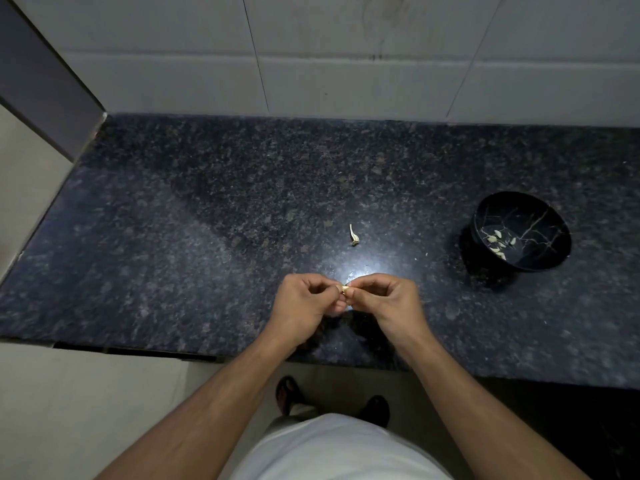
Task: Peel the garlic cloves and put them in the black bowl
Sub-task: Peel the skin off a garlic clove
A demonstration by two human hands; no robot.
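A small garlic clove (345,289) sits pinched between the fingertips of both hands, held just above the near part of the dark speckled table (207,220). The left hand (304,303) comes in from 7 o'clock, its fingers curled inward and thumb and forefinger nipping the clove's left end. The right hand (384,299) comes in from 5 o'clock, fingers likewise curled, thumb and forefinger closing on the clove's right end, so the two sets of fingertips meet around it. Both forearms are bare and rise from the bottom edge, angling toward each other, with the wrists fairly straight and the backs of the hands turned up toward the camera.

At 12 o'clock from the hands, a short way off on the table, lies a pale scrap of garlic skin (354,235). A bright glare spot on the table lies just beyond the fingertips. Well off at 2 o'clock stands the black bowl (540,258), marked with thin pale veins inside, holding several peeled cloves (498,242) gathered on its left side. Behind the table runs a white tiled wall (346,53). Below the table's near edge, a white garment (339,448) and two feet in dark sandals show on the floor.
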